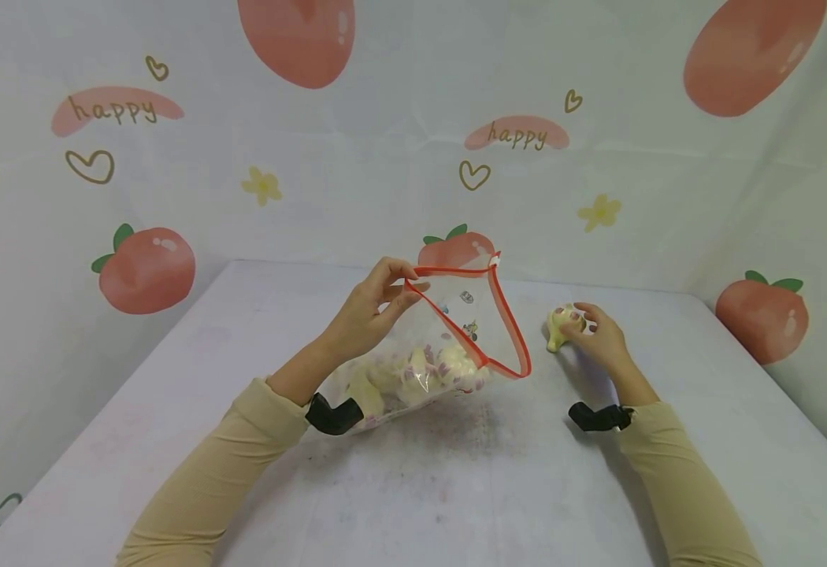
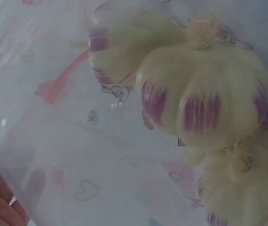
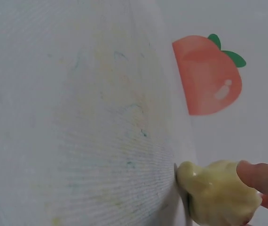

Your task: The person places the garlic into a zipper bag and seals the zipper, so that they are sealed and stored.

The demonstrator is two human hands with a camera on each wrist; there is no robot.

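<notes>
My left hand [image 1: 367,311] pinches the red-edged rim of a clear plastic zip bag [image 1: 466,303], whose mouth gapes to the right. Inside the bag lie several garlic bulbs [image 1: 413,374], cream with purple streaks; through the plastic, the left wrist view shows one garlic bulb [image 2: 204,94] close up with its dry roots. Farther right, my right hand [image 1: 601,339] grips a single garlic bulb [image 1: 558,327] between thumb and fingers. In the right wrist view this bulb [image 3: 221,193] appears low over the white tabletop, stem end toward the surface.
The white table [image 1: 413,504] carries faint smudges near its middle. Behind it hangs a white backdrop [image 1: 385,157] printed with red fruits, hearts and flowers. A black wrist device [image 1: 334,415] sits on the left wrist, another black device [image 1: 594,417] on the right.
</notes>
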